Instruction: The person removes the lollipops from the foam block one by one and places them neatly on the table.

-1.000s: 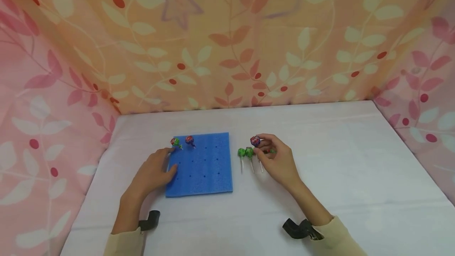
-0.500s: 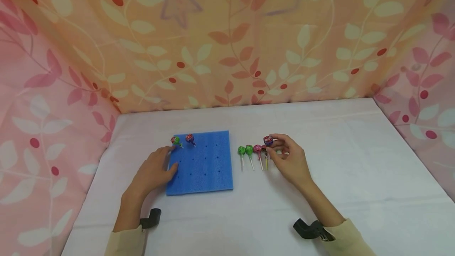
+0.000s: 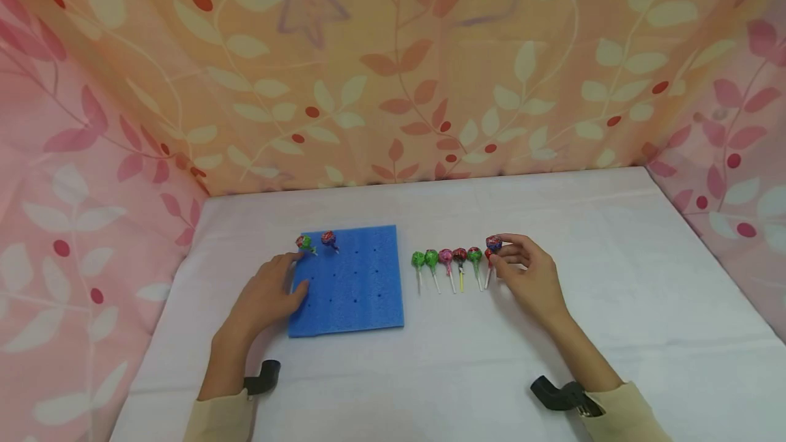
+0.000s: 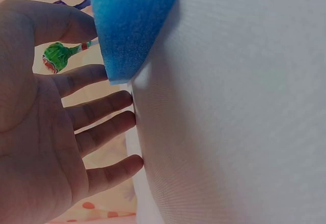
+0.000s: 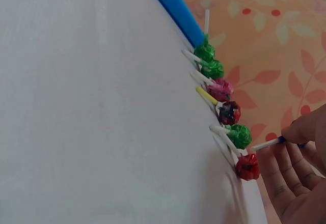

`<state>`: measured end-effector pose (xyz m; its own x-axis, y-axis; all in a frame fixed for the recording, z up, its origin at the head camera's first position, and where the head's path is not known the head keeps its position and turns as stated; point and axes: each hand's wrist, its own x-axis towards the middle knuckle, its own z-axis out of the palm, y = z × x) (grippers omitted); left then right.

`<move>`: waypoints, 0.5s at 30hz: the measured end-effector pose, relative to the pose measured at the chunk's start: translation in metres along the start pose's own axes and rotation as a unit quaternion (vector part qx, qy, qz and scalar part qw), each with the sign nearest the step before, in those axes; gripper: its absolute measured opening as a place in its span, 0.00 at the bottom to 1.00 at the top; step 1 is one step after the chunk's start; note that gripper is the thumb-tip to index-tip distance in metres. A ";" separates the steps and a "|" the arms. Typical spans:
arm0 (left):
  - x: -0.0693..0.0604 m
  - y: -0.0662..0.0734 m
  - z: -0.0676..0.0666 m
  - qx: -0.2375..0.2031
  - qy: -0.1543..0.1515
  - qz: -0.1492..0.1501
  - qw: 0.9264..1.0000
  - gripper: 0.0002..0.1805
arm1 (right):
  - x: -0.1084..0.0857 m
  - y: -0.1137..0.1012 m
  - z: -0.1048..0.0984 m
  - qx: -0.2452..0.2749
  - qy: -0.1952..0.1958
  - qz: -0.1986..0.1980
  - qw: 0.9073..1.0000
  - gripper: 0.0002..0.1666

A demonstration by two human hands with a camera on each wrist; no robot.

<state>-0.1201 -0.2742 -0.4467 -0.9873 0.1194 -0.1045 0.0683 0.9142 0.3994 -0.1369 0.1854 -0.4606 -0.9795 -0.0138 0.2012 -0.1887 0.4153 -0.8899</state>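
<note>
My left hand (image 3: 264,297) rests at the left edge of a blue foam board (image 3: 344,319) dotted with small holes. In the left wrist view its fingers (image 4: 104,107) are spread, the thumb and index finger touching the board. Two lollipops stand in the board's back row: a green-and-red one (image 3: 304,243) and a blue-and-red one (image 3: 329,239). My right hand (image 3: 533,282) pinches another blue-and-red lollipop (image 3: 494,243) between thumb and fingers, above the right end of a lollipop row. Its white stick (image 5: 267,144) points out from the hand; the fingers hide its head in the right wrist view.
Right of the board, several lollipops lie side by side: two green ones (image 3: 432,258) at the left, then pink (image 3: 446,257), dark red with a yellow stick (image 3: 460,256), green (image 3: 474,255) and red (image 5: 248,167). A white cloth (image 3: 454,374) covers the table; patterned curtains (image 3: 393,74) surround it.
My right hand has moved right along the row, carrying the blue-and-red lollipop, and more of the lying lollipops now show. The left hand stays at the board's edge.
</note>
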 end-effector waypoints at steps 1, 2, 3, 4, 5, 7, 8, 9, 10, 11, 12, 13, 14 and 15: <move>0.000 0.000 0.000 -0.001 0.000 0.001 1.000 0.34 | 0.000 0.002 -0.002 -0.012 0.000 0.004 1.000 0.24; 0.000 0.000 -0.001 -0.002 0.000 0.002 1.000 0.34 | 0.000 0.003 -0.004 -0.023 -0.001 0.007 1.000 0.24; 0.000 0.000 -0.001 -0.003 0.001 0.003 1.000 0.34 | 0.000 0.004 -0.006 -0.033 -0.001 0.012 0.999 0.23; 0.000 0.000 -0.002 -0.003 0.002 0.004 1.000 0.34 | 0.001 0.005 -0.007 -0.043 -0.002 0.016 0.999 0.23; 0.000 -0.001 -0.002 -0.003 0.003 0.005 1.000 0.34 | 0.001 0.006 -0.008 -0.051 -0.002 0.020 0.998 0.23; 0.000 -0.001 -0.003 0.000 0.008 0.005 1.000 0.34 | 0.002 0.007 -0.011 -0.063 -0.002 0.027 0.998 0.23; 0.000 -0.002 -0.003 -0.001 0.010 0.005 1.000 0.34 | 0.002 0.008 -0.012 -0.066 -0.002 0.031 0.997 0.23; 0.001 -0.002 -0.003 -0.001 0.012 0.006 1.000 0.34 | 0.003 0.009 -0.013 -0.071 -0.002 0.035 0.997 0.23; 0.001 -0.003 -0.003 -0.001 0.011 0.006 1.000 0.34 | 0.003 0.009 -0.014 -0.078 -0.001 0.039 0.996 0.23; 0.001 -0.003 -0.002 -0.002 0.011 0.007 1.000 0.34 | 0.003 0.010 -0.015 -0.086 0.000 0.044 0.995 0.23; 0.001 -0.003 -0.001 -0.003 0.009 0.007 1.000 0.34 | 0.003 0.011 -0.017 -0.096 -0.001 0.047 0.994 0.23; 0.001 -0.003 0.000 -0.004 0.007 0.006 1.000 0.34 | 0.002 0.013 -0.018 -0.106 -0.002 0.050 0.993 0.23; 0.001 -0.003 0.001 -0.005 0.005 0.006 1.000 0.34 | 0.002 0.014 -0.020 -0.114 -0.003 0.052 0.992 0.22; 0.001 -0.003 0.002 -0.004 0.003 0.007 1.000 0.35 | 0.002 0.015 -0.021 -0.124 -0.005 0.054 0.991 0.22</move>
<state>-0.1209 -0.2762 -0.4499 -0.9872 0.1297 -0.0932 0.0809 0.9095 0.4078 -0.1403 0.2111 -0.4649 -0.9938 0.0348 0.1053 -0.0605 0.6253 -0.7780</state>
